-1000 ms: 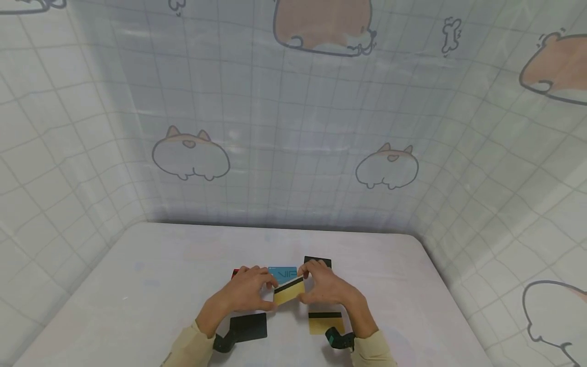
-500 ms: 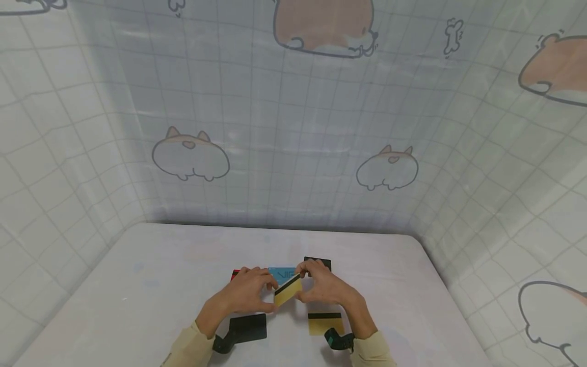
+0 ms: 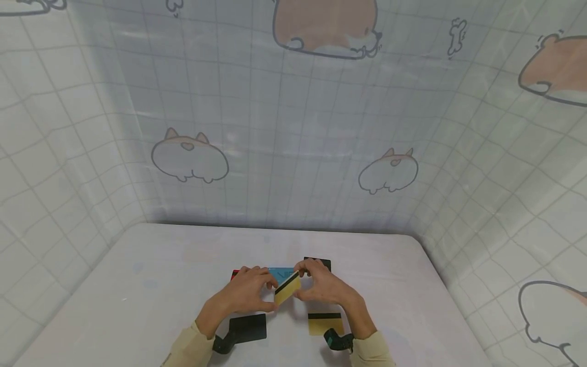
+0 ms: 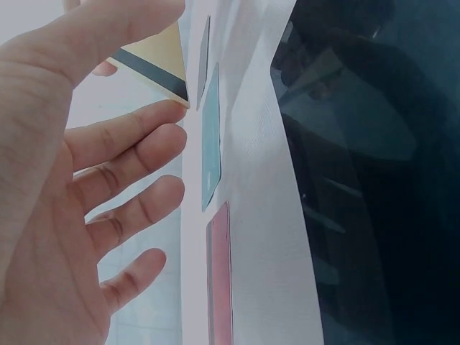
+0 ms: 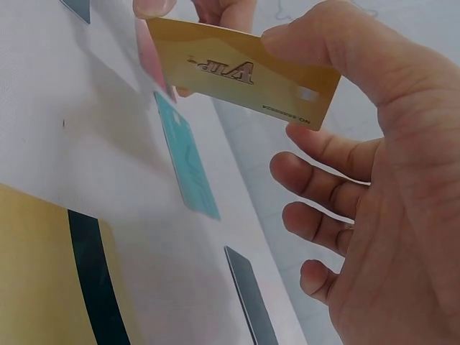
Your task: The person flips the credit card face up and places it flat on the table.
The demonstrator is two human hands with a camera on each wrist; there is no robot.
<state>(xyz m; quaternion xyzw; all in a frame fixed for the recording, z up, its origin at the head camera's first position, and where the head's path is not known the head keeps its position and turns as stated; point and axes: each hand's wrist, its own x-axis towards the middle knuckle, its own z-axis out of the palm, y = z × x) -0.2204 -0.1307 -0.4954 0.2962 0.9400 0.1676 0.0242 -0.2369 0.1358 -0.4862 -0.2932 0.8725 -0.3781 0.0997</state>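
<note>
In the head view, two tan sleeves [image 3: 187, 349] came in at the bottom, each wrist wearing a small dark camera [image 3: 338, 340]. Just beyond the left one, and partly covered by it, lay a black card [image 3: 251, 326] flat on the white counter [image 3: 385, 275]; on the right, a gold card [image 3: 323, 324] with a dark stripe along its far edge lay partly behind the other camera. Past these, the left hand [image 3: 247, 291] and the right hand [image 3: 324, 283] were apart, with a held card [image 3: 287, 290] between them, each pinching one end of it with thumb and finger. The held card was gold too, raised off the counter and tilted, its right end higher; its striped side showed from the head, while the right wrist view showed its printed side, the lettering upside down. Each hand's remaining fingers were spread and loosely bent. Beyond the hands lay a row of three: a red card [image 3: 235, 273], mostly hidden by the left hand, a blue card [image 3: 281, 273] in the middle, and a dark card [image 3: 325, 263] behind the right fingers. Farthest off hung a gridded curtain [image 3: 293, 122] printed with cartoon dogs [image 3: 189, 157].
</note>
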